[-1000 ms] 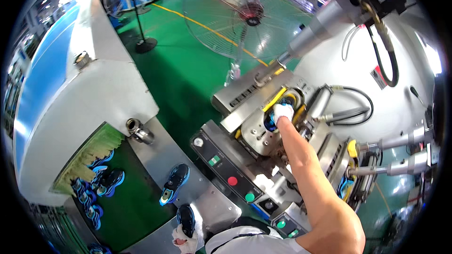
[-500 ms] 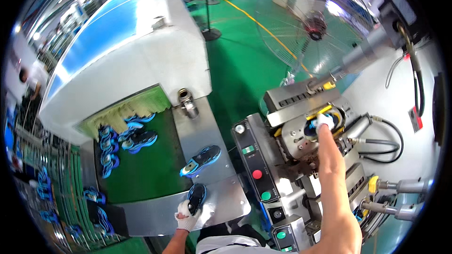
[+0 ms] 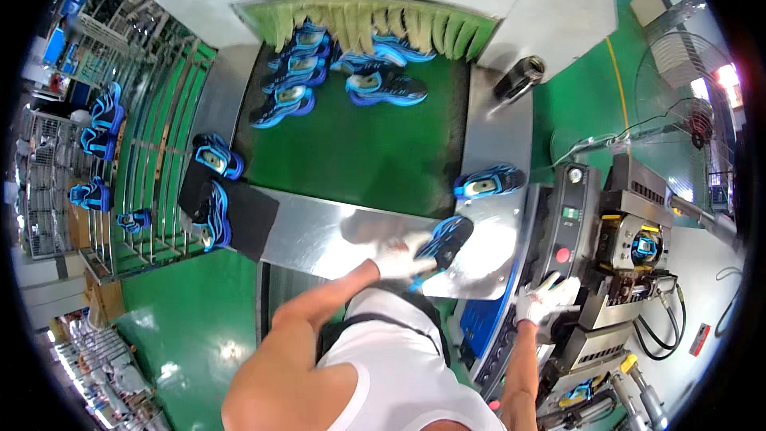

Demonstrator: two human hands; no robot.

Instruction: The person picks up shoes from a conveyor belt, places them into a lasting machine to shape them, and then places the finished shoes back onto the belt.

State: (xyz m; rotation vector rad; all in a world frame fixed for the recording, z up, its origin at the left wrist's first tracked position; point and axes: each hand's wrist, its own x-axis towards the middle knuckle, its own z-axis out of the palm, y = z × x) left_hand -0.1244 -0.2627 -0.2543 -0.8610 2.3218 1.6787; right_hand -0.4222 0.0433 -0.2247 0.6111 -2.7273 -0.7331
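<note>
My left hand [image 3: 399, 261], in a white glove and slightly blurred, grips the heel end of a black and blue shoe [image 3: 448, 241] at the metal table's front edge. A second black and blue shoe [image 3: 491, 182] lies just beyond it on the metal. My right hand [image 3: 547, 298], also gloved, is open with fingers spread over the machine's control panel [image 3: 565, 215], below the red button [image 3: 562, 255]. What lies under its palm is hidden. Inside the machine clamp [image 3: 618, 243] sits another blue and black shoe [image 3: 645, 247].
Several shoes lie on a green conveyor belt [image 3: 359, 152] before a fringed tunnel opening [image 3: 367, 20]. Two shoes rest on a black mat [image 3: 257, 219] at left, beside a metal rack [image 3: 152, 168] with more shoes. A metal cup [image 3: 519, 80] and a fan [image 3: 694, 124] stand right.
My view has swung left. My right hand has left the shoe in the machine and come back to the control panel. My left hand remains at the same shoe.
</note>
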